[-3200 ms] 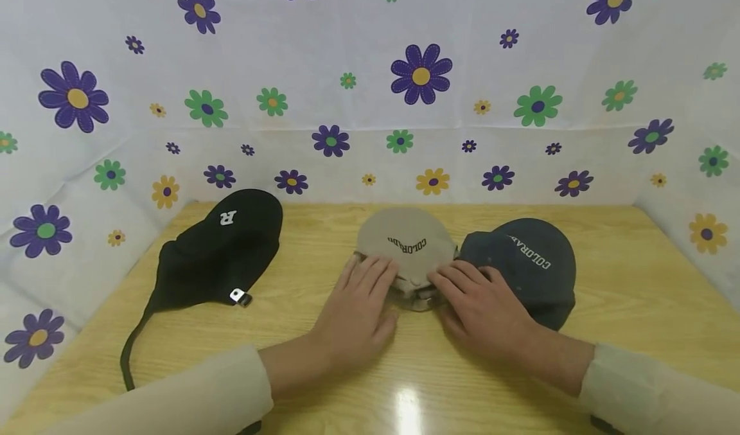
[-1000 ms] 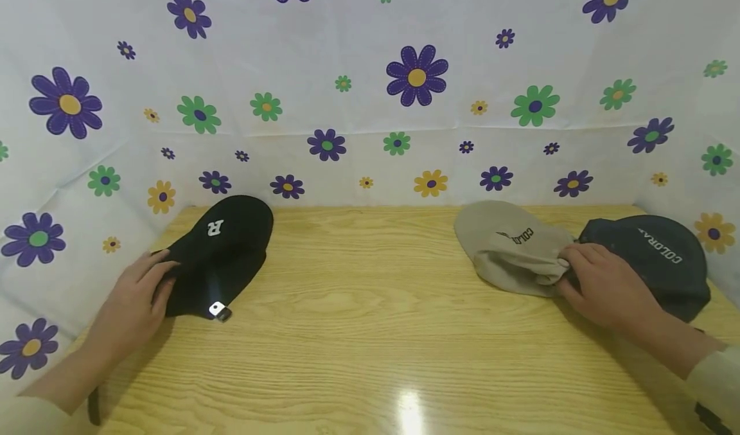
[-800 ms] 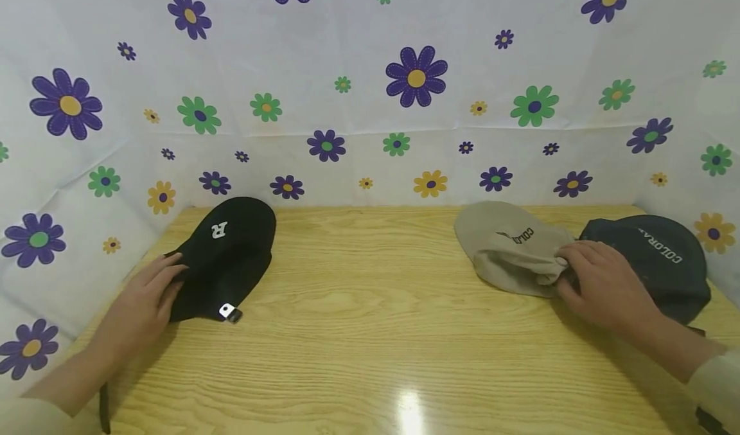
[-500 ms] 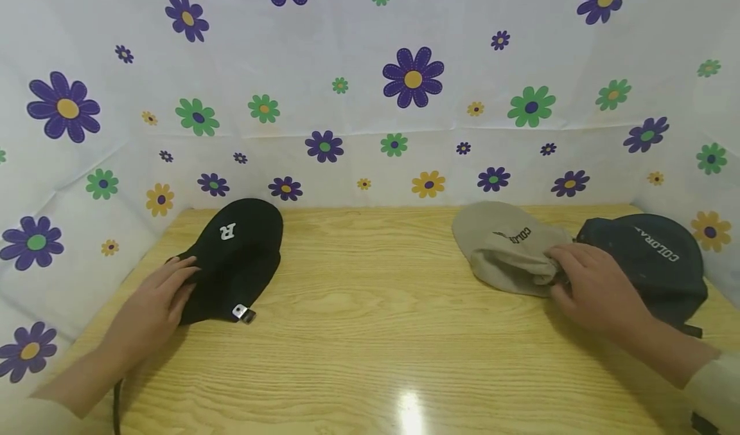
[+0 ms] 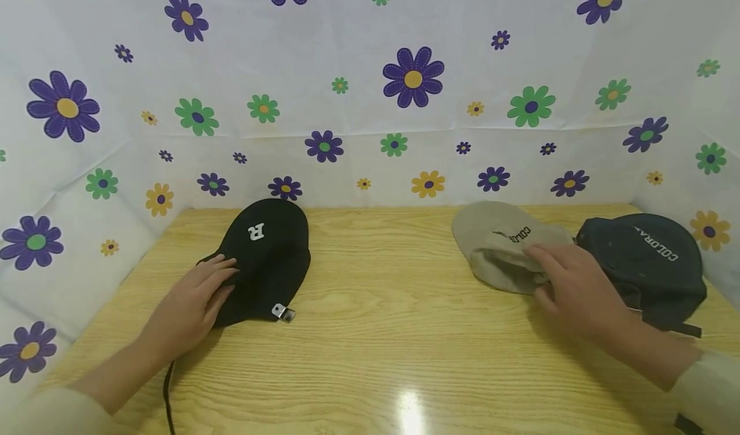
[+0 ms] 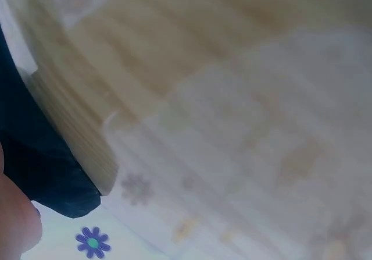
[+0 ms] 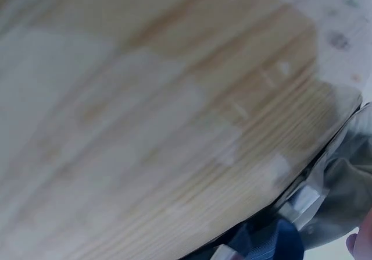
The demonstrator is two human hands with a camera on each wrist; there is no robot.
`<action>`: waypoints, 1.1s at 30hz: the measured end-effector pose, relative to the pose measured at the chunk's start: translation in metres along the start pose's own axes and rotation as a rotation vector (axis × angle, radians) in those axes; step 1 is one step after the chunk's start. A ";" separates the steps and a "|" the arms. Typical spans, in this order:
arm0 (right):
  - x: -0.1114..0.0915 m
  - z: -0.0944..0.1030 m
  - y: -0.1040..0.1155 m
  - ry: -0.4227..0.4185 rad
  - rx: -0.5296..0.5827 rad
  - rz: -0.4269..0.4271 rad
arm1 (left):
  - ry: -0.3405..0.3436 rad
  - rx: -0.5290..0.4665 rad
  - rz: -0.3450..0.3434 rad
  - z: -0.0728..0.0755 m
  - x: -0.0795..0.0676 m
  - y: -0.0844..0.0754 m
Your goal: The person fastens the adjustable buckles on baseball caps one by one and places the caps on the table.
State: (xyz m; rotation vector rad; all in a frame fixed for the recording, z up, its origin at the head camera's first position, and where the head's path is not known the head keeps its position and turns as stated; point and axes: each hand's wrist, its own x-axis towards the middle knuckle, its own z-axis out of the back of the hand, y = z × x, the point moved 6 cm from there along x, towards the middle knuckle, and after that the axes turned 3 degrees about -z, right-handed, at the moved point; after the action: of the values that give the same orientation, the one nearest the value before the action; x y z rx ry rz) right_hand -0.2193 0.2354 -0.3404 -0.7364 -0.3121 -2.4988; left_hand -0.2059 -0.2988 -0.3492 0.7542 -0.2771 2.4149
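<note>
My left hand point(image 5: 187, 303) grips the rear edge of a black baseball cap point(image 5: 263, 255) with a white letter R, on the left of the table in the head view. Its metal strap buckle point(image 5: 283, 312) faces me. In the left wrist view a dark piece of this cap point(image 6: 43, 161) lies beside a finger. My right hand point(image 5: 584, 297) reaches over the back of a beige cap point(image 5: 497, 242), fingers extended and thumb apart; the fingertips hide part of it. Just right of that hand lies a navy cap point(image 5: 647, 261) with white lettering.
The wood-grain table point(image 5: 370, 332) spreads between the two hands. A white flowered cloth point(image 5: 358, 49) stands behind it and along both sides. The black cap's thin strap point(image 5: 167, 396) trails toward the near edge.
Over the last second my left hand has slid the black cap to the right. My right hand has shifted slightly left over the beige cap, loosening its hold; that cap stays in place.
</note>
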 end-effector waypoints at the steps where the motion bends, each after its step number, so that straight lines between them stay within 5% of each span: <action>1: 0.001 0.000 0.002 0.003 0.002 0.002 | -0.005 -0.005 -0.015 -0.001 0.002 -0.003; 7: 0.002 -0.002 0.010 0.009 0.001 0.024 | -0.003 -0.019 -0.055 -0.006 0.011 -0.014; 33: 0.007 -0.008 0.023 0.010 0.029 0.038 | 0.050 -0.028 -0.037 -0.017 0.025 -0.033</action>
State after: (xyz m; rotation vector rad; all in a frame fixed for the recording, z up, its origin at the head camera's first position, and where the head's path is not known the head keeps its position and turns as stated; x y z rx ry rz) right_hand -0.2152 0.2108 -0.3413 -0.7113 -0.3263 -2.4564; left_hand -0.2111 -0.2542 -0.3480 0.6789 -0.2743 2.3862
